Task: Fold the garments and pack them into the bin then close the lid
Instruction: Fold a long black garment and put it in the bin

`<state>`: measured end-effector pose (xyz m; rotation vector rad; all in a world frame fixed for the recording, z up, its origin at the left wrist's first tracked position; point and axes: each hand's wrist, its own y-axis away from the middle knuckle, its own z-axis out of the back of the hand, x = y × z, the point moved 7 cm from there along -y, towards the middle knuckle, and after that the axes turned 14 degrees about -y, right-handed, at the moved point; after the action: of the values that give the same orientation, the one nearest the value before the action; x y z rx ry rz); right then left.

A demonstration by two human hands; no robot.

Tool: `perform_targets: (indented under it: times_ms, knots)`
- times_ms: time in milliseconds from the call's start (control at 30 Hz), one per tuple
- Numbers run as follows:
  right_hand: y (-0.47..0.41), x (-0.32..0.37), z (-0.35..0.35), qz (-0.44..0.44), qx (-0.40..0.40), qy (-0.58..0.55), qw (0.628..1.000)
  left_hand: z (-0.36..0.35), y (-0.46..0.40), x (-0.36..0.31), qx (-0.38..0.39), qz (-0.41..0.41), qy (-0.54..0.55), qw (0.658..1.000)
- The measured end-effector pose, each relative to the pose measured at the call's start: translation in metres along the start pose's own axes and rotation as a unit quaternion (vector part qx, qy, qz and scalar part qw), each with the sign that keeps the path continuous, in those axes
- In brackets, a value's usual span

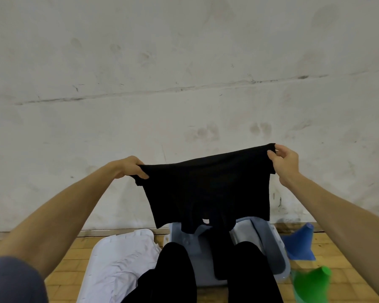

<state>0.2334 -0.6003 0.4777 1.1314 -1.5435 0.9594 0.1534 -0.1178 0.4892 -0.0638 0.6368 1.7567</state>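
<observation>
Two hands, one black garment (206,184), one white garment (120,265), one grey bin (269,248), two cones.

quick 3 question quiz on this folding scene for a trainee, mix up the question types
1. True or false: both hands grip the black garment.
2. The garment hangs over: A) the green bottle B) the open grey bin C) the white cloth.
3. Which hand is higher in the picture?

Key:
1. True: the left hand and the right hand each pinch a top corner.
2. B.
3. The right hand.
</observation>
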Motion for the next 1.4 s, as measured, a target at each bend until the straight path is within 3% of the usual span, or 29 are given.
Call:
perform_targets:
  times_ms: [133, 233, 333, 433, 533, 667, 1000, 1267, 1400]
  knots:
    - [0.004, -0.001, 0.002, 0.015, 0.023, 0.038, 0.999, 0.002, -0.001, 0.004, -0.049, -0.012, 0.032, 0.998]
    - [0.001, -0.005, 0.009, -0.033, 0.027, -0.02, 0.999, 0.002, 0.007, 0.015, -0.044, -0.03, 0.171, 0.984]
    - [-0.004, -0.02, 0.017, -0.122, 0.002, -0.151, 0.981, -0.012, 0.009, 0.026, -0.031, -0.053, 0.432, 0.9]
    - [-0.005, -0.047, 0.027, -0.179, -0.09, -0.143, 0.969, -0.043, -0.006, 0.044, -0.061, 0.027, 0.569, 0.82]
    - [-0.004, -0.071, 0.023, -0.197, -0.128, -0.123, 0.964, -0.078, -0.02, 0.054, -0.046, 0.138, 0.564, 0.813]
    - [-0.004, -0.083, 0.017, -0.162, -0.13, -0.069, 0.976, -0.097, -0.03, 0.042, -0.029, 0.17, 0.553, 0.815]
    - [0.038, -0.07, -0.061, -0.068, 0.02, -0.039, 0.997, -0.106, -0.033, -0.042, 0.021, 0.099, 0.585, 0.805]
    - [0.088, -0.073, -0.144, -0.055, 0.164, -0.029, 0.984, -0.136, -0.019, -0.101, 0.094, 0.053, 0.603, 0.79]
    - [0.114, -0.082, -0.172, -0.112, 0.248, -0.023, 0.962, -0.141, -0.008, -0.114, 0.125, 0.023, 0.592, 0.796]
